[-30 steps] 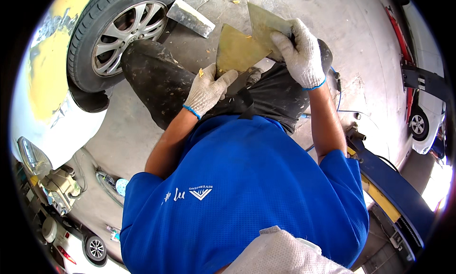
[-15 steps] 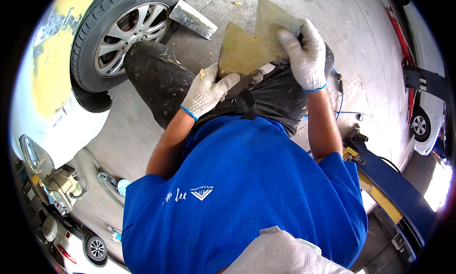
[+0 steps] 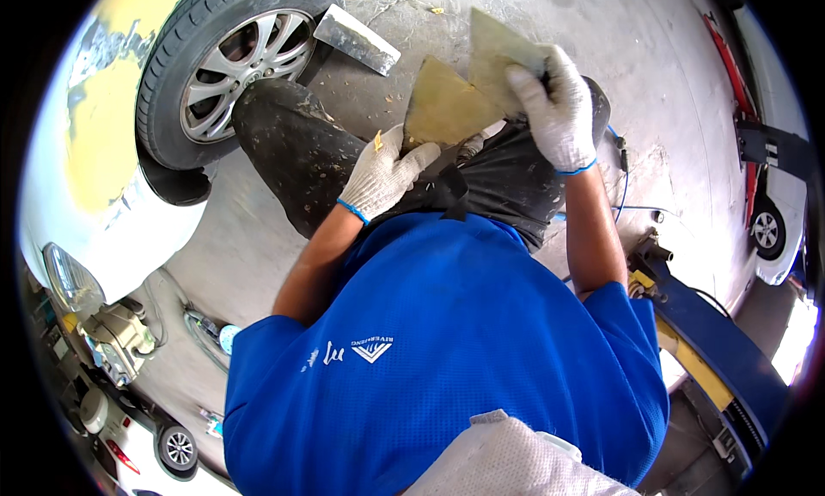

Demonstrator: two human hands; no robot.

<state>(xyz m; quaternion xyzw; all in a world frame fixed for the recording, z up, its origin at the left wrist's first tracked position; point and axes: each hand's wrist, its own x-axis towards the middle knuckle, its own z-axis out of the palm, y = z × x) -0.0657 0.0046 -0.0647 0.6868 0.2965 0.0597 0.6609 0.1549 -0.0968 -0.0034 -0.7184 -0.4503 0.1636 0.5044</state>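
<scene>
My gloved left hand (image 3: 382, 174) is closed on a triangular yellowish putty spreader (image 3: 443, 101), with a small yellow scrap at the fingers. In my gloved right hand (image 3: 554, 109) is a second, paler olive spreader (image 3: 498, 49), its lower corner overlapping or touching the first. Both are held above my dark, spattered trousers (image 3: 292, 152). A grey, putty-smeared flat board (image 3: 357, 40) lies beside the wheel (image 3: 241, 75) at the upper left.
At left is a white car body (image 3: 103, 238) with yellow filler. Lower left are a machine (image 3: 116, 333), hoses and another white car (image 3: 129, 444). At right are a blue-and-yellow lift arm (image 3: 705, 341), a thin blue hose (image 3: 620, 195) and a white car (image 3: 773, 247) by a red rail.
The right spreader has shifted slightly rightward against the left one. The whole view has moved a little, so surroundings sit slightly lower and further right. Both grips look the same.
</scene>
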